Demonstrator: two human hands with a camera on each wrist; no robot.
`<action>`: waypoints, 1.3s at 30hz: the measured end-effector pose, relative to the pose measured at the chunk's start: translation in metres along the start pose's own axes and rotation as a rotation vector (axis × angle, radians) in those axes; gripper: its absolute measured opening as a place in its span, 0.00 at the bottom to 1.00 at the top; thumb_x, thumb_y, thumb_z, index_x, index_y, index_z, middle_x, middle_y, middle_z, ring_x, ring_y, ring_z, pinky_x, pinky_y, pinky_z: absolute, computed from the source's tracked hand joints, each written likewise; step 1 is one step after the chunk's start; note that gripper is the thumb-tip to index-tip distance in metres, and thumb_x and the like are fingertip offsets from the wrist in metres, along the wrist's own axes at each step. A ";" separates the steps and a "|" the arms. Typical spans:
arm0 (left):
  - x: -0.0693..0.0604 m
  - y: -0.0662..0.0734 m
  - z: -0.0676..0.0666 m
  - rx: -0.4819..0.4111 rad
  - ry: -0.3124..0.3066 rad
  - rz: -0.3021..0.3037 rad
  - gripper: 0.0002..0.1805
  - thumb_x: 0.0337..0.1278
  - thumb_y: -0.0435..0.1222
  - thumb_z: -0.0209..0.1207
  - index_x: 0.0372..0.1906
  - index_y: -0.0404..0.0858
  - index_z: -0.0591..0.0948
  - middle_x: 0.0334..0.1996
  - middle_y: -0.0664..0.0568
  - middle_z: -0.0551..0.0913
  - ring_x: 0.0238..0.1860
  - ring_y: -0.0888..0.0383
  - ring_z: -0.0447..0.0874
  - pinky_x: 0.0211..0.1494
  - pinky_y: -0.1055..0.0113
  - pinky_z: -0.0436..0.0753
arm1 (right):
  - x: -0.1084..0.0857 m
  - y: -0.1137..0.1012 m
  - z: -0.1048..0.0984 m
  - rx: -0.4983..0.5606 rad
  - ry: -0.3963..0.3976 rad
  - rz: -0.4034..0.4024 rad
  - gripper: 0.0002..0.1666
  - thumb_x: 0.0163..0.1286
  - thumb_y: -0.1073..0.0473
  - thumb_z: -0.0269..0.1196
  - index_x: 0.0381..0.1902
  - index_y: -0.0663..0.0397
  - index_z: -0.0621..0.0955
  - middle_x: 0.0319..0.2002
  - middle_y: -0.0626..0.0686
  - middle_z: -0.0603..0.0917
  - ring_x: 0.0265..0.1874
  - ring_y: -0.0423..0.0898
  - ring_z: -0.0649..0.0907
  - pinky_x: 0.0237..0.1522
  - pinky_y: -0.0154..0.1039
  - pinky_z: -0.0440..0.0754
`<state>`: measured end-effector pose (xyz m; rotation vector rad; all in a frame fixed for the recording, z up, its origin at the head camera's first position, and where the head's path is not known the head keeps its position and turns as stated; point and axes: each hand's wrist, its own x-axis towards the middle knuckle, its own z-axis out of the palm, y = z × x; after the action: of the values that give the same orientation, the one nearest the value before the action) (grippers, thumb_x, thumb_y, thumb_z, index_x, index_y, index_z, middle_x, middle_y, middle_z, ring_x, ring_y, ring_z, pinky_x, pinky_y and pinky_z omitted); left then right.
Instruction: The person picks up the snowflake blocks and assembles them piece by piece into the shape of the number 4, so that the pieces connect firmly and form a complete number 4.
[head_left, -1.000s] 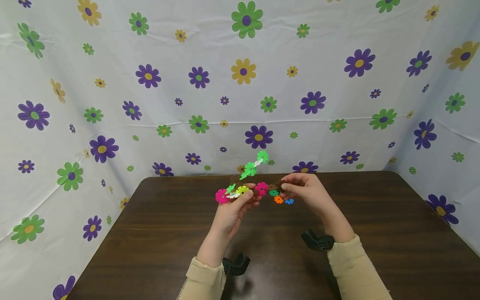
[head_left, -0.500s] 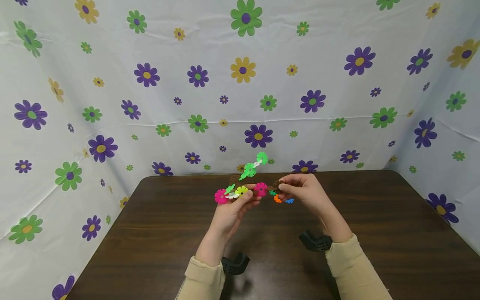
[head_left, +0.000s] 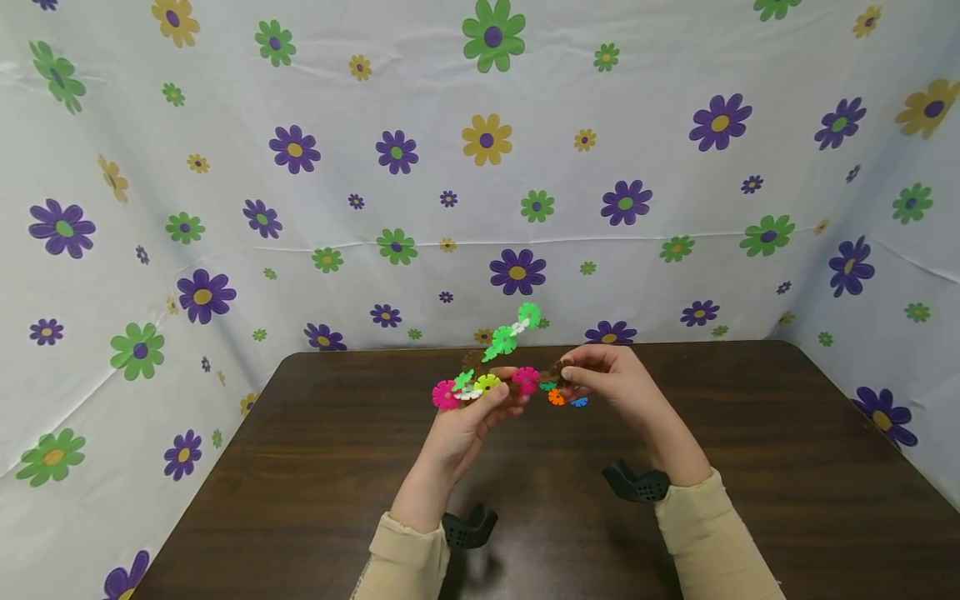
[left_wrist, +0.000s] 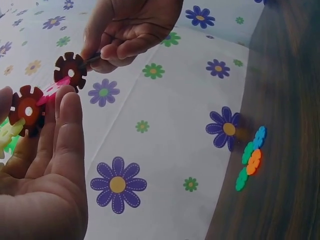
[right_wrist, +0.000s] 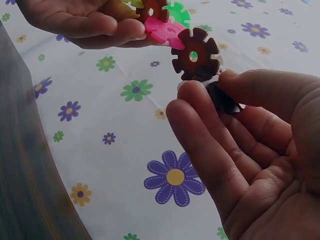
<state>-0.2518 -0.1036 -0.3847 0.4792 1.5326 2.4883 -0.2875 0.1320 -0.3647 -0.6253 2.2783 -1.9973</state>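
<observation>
My left hand (head_left: 468,417) holds a chain of notched plastic discs between thumb and fingers. Pink, white, yellow, brown and bright green discs show in it; the green discs (head_left: 504,340) rise away from me in a branch. At the chain's right end, a pink disc (right_wrist: 166,32) is joined to a brown disc (right_wrist: 196,54). My right hand (head_left: 611,383) pinches a dark disc (right_wrist: 222,98) between thumb and fingers. Its edge meets the brown disc's rim in the left wrist view; how deeply they are slotted I cannot tell.
Several loose discs, including green, an orange disc (left_wrist: 254,162) and a blue disc (left_wrist: 260,136), lie together on the dark wooden table (head_left: 315,467) beyond my hands. A flower-patterned white curtain (head_left: 420,100) stands behind the table and at both sides.
The right hand's dark disc has come against the brown disc at the chain's end. Over the last half second both hands and the chain have shifted slightly right.
</observation>
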 end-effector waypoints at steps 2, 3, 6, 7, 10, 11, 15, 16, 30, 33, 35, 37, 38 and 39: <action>0.000 0.000 0.000 0.009 -0.013 -0.004 0.20 0.68 0.34 0.56 0.59 0.27 0.74 0.44 0.47 0.85 0.46 0.52 0.85 0.55 0.60 0.79 | 0.000 0.001 -0.001 0.005 -0.013 0.001 0.13 0.68 0.67 0.62 0.44 0.76 0.79 0.31 0.58 0.85 0.27 0.46 0.85 0.34 0.43 0.85; 0.000 -0.001 0.000 0.014 -0.023 -0.004 0.20 0.68 0.34 0.56 0.59 0.26 0.74 0.44 0.47 0.85 0.46 0.52 0.85 0.55 0.60 0.78 | 0.001 0.001 -0.001 0.007 -0.020 0.001 0.13 0.68 0.67 0.62 0.44 0.76 0.78 0.32 0.58 0.85 0.27 0.46 0.85 0.34 0.43 0.85; 0.000 -0.001 -0.001 0.019 -0.055 0.001 0.20 0.69 0.35 0.55 0.59 0.27 0.74 0.46 0.47 0.85 0.47 0.53 0.84 0.56 0.60 0.78 | 0.001 0.001 -0.002 0.018 -0.042 0.000 0.13 0.68 0.67 0.62 0.45 0.76 0.78 0.33 0.58 0.85 0.28 0.47 0.85 0.35 0.43 0.85; 0.000 -0.001 -0.001 0.018 -0.065 0.003 0.20 0.70 0.36 0.55 0.59 0.28 0.74 0.47 0.47 0.85 0.47 0.53 0.84 0.56 0.60 0.78 | 0.001 0.002 -0.002 0.022 -0.048 0.000 0.13 0.68 0.67 0.62 0.45 0.76 0.78 0.33 0.58 0.85 0.28 0.47 0.86 0.35 0.44 0.85; 0.000 -0.002 -0.002 0.014 -0.092 0.005 0.19 0.70 0.36 0.54 0.59 0.29 0.74 0.49 0.47 0.83 0.48 0.53 0.84 0.56 0.59 0.78 | 0.001 0.002 -0.003 0.028 -0.058 -0.008 0.13 0.68 0.67 0.61 0.45 0.75 0.79 0.34 0.58 0.85 0.28 0.48 0.86 0.35 0.44 0.85; 0.000 -0.002 -0.002 0.012 -0.099 0.004 0.19 0.70 0.36 0.54 0.60 0.29 0.74 0.50 0.47 0.83 0.49 0.53 0.83 0.56 0.59 0.78 | 0.001 0.002 -0.003 0.030 -0.060 -0.012 0.13 0.68 0.67 0.61 0.45 0.76 0.79 0.34 0.58 0.85 0.28 0.48 0.86 0.35 0.43 0.85; 0.000 -0.003 -0.002 0.022 -0.121 -0.002 0.20 0.70 0.37 0.54 0.60 0.29 0.73 0.51 0.48 0.82 0.48 0.53 0.83 0.57 0.59 0.77 | 0.000 0.002 -0.003 0.037 -0.062 -0.014 0.13 0.68 0.67 0.61 0.45 0.76 0.79 0.35 0.61 0.85 0.28 0.48 0.86 0.34 0.43 0.85; 0.000 -0.003 -0.002 0.024 -0.123 -0.005 0.21 0.70 0.37 0.54 0.61 0.29 0.72 0.51 0.48 0.82 0.49 0.52 0.83 0.57 0.59 0.77 | 0.000 0.002 -0.003 0.037 -0.061 -0.014 0.13 0.68 0.67 0.61 0.45 0.76 0.78 0.35 0.62 0.84 0.28 0.48 0.86 0.34 0.43 0.85; 0.001 -0.005 -0.002 0.047 -0.138 -0.010 0.23 0.70 0.38 0.53 0.61 0.27 0.71 0.49 0.47 0.83 0.52 0.48 0.81 0.58 0.58 0.76 | -0.001 0.002 -0.005 0.050 -0.086 -0.018 0.14 0.69 0.66 0.60 0.46 0.77 0.78 0.37 0.60 0.84 0.29 0.48 0.86 0.36 0.43 0.85; 0.000 -0.004 -0.001 0.040 -0.132 -0.004 0.22 0.71 0.38 0.53 0.61 0.28 0.72 0.50 0.47 0.83 0.51 0.49 0.81 0.58 0.58 0.76 | -0.001 0.002 -0.005 0.061 -0.100 -0.018 0.15 0.71 0.65 0.59 0.47 0.77 0.78 0.37 0.58 0.84 0.29 0.48 0.86 0.36 0.44 0.85; 0.000 -0.004 -0.001 0.037 -0.127 0.003 0.21 0.70 0.39 0.53 0.60 0.29 0.73 0.50 0.47 0.82 0.50 0.51 0.82 0.58 0.59 0.77 | -0.001 0.002 -0.005 0.066 -0.104 -0.020 0.16 0.71 0.65 0.58 0.47 0.77 0.77 0.37 0.57 0.85 0.29 0.48 0.86 0.36 0.44 0.85; -0.001 -0.004 -0.002 0.031 -0.120 0.009 0.21 0.70 0.39 0.54 0.59 0.30 0.74 0.51 0.47 0.82 0.50 0.52 0.82 0.58 0.59 0.77 | -0.001 0.002 -0.005 0.066 -0.105 -0.020 0.16 0.72 0.65 0.58 0.47 0.77 0.77 0.37 0.56 0.85 0.29 0.48 0.86 0.35 0.44 0.85; -0.001 -0.004 -0.002 0.028 -0.116 0.013 0.20 0.70 0.39 0.54 0.59 0.30 0.74 0.51 0.47 0.82 0.50 0.52 0.82 0.58 0.59 0.77 | -0.001 0.002 -0.005 0.066 -0.105 -0.020 0.16 0.72 0.64 0.57 0.47 0.77 0.77 0.37 0.56 0.85 0.29 0.48 0.86 0.35 0.44 0.85; -0.001 -0.004 -0.002 0.025 -0.113 0.017 0.20 0.70 0.39 0.54 0.59 0.30 0.74 0.51 0.47 0.82 0.50 0.52 0.82 0.58 0.59 0.77 | -0.001 0.002 -0.005 0.066 -0.105 -0.019 0.16 0.72 0.64 0.57 0.48 0.77 0.77 0.37 0.56 0.85 0.29 0.48 0.86 0.35 0.45 0.85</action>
<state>-0.2518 -0.1037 -0.3887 0.6273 1.5240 2.4120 -0.2888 0.1371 -0.3665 -0.7301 2.1465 -1.9883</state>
